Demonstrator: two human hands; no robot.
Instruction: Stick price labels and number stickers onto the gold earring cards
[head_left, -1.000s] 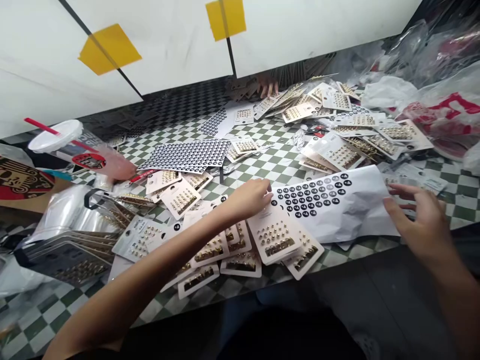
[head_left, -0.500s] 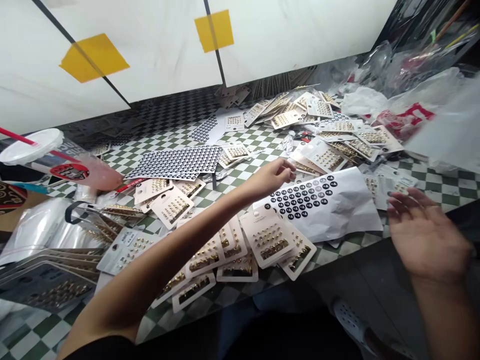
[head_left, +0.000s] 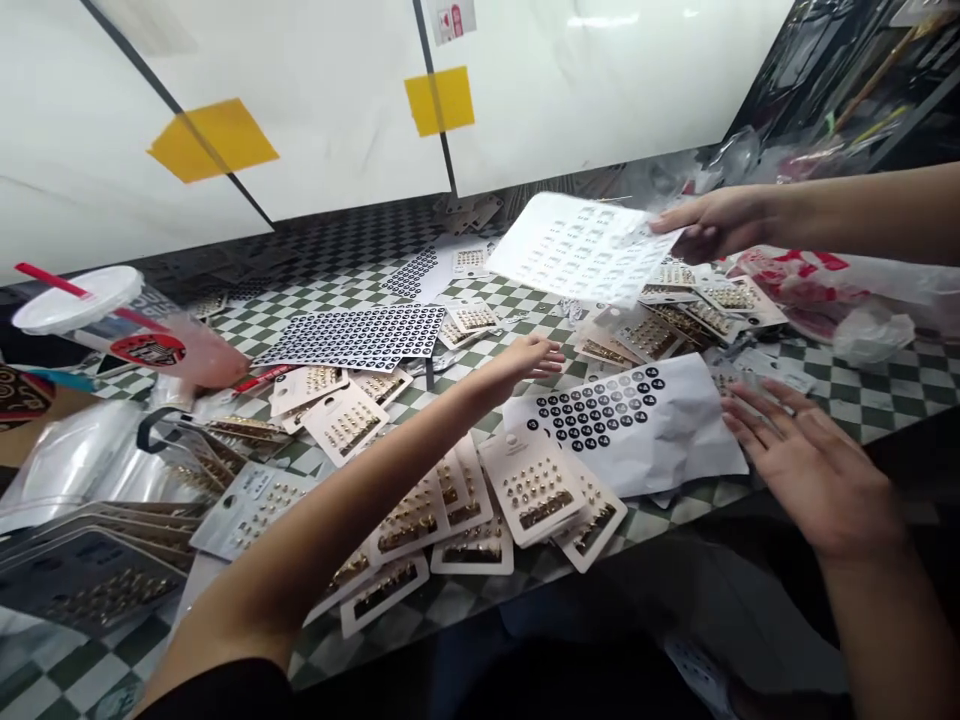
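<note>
My left hand (head_left: 521, 365) reaches out empty over the checkered tablecloth (head_left: 540, 345), its fingers just above the top edge of a crumpled white sheet of black round stickers (head_left: 600, 408). My right hand (head_left: 806, 465) hovers open by that sheet's right edge, with nothing in it. Cards of gold stud earrings (head_left: 536, 488) lie in a loose pile under my left forearm. A co-worker's hand (head_left: 712, 225) comes in from the right, holding a white sheet (head_left: 577, 248) up over the table.
A flat black-and-white sticker sheet (head_left: 349, 336) lies at the centre left, and a plastic cup with a red straw (head_left: 127, 325) stands at the far left. Clear plastic bags (head_left: 97, 450) lie at the left, a red-printed bag (head_left: 795, 275) at the right, and a white wall (head_left: 322, 100) behind.
A co-worker's hand has come in from the right with a white sheet, covering the far pile. My left hand has drawn back slightly, and my right hand has moved left towards the sticker sheet.
</note>
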